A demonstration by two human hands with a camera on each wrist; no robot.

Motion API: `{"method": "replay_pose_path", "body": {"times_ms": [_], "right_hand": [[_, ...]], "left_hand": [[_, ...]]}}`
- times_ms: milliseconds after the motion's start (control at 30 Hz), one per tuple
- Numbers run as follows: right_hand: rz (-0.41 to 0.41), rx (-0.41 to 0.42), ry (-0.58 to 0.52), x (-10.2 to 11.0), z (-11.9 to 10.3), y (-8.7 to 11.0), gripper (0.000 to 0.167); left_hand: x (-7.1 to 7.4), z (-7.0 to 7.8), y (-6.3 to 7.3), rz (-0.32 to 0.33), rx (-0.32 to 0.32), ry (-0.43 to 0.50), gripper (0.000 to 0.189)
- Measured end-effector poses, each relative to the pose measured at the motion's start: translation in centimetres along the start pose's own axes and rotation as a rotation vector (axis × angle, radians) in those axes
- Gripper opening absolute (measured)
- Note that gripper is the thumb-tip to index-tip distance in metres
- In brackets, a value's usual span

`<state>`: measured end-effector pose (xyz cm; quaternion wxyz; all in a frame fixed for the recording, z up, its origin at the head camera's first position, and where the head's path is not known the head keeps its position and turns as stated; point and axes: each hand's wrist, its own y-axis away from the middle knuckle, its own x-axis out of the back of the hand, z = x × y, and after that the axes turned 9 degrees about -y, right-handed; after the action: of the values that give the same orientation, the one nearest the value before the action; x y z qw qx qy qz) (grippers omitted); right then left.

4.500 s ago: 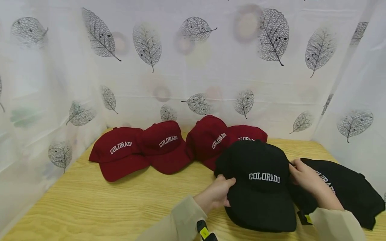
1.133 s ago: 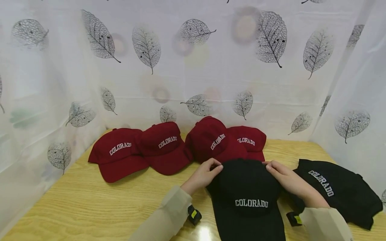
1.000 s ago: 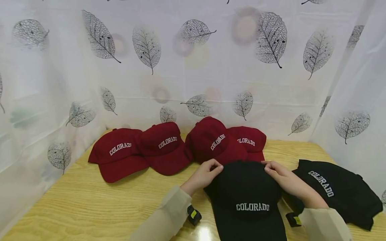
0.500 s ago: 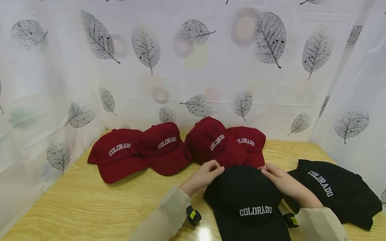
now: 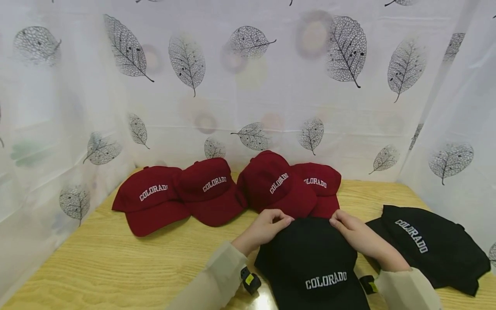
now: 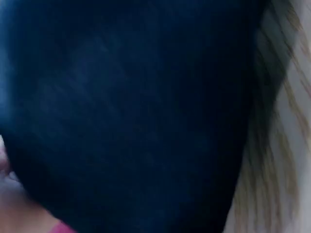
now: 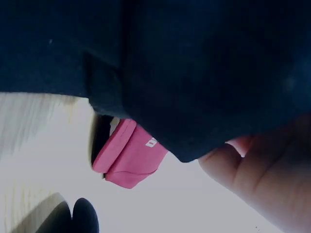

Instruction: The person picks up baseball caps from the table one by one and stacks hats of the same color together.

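Note:
A black baseball cap (image 5: 310,252) with white COLORADO lettering lies between both hands at the front of the table, its brim toward me and running out of the frame. My left hand (image 5: 263,229) pinches the top left of its crown between thumb and fingers. Opposite, at the top right of the crown, my right hand (image 5: 360,237) pinches the fabric. In the left wrist view the dark cloth (image 6: 131,116) fills most of the picture. The right wrist view shows thumb and fingertips (image 7: 221,162) at a folded corner of the cap.
Several dark red COLORADO caps overlap in a row at the back, one (image 5: 271,183) just beyond the held cap and another (image 5: 151,198) at far left. A second black cap (image 5: 438,249) lies right of my right hand. A leaf-print curtain (image 5: 248,86) encloses the wooden table (image 5: 135,267).
Since the oldest frame, the black cap has come toward me, and both hands have gone from its sides to the top of its crown. Lately the hands have drawn slightly closer together.

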<state>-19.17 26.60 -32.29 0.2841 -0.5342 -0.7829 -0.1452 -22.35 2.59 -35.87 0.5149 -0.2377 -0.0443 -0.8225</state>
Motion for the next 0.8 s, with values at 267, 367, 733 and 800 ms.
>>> {"method": "replay_pose_path", "body": {"times_ms": [267, 367, 733, 800], "right_hand": [[0.094, 0.006, 0.107, -0.4, -0.4, -0.1, 0.013], [0.112, -0.005, 0.126, -0.4, -0.4, -0.1, 0.014], [0.047, 0.02, -0.066, -0.1, 0.5, -0.1, 0.016], [0.014, 0.003, -0.117, 0.1, 0.7, 0.0, 0.017]], "left_hand": [[0.0, 0.0, 0.0, -0.005, -0.036, 0.091, 0.013], [0.3, -0.1, 0.0, -0.039, -0.047, 0.16, 0.013], [0.7, 0.1, 0.1, -0.089, -0.145, 0.268, 0.014], [0.6, 0.1, 0.1, -0.096, -0.186, 0.288, 0.015]]}}
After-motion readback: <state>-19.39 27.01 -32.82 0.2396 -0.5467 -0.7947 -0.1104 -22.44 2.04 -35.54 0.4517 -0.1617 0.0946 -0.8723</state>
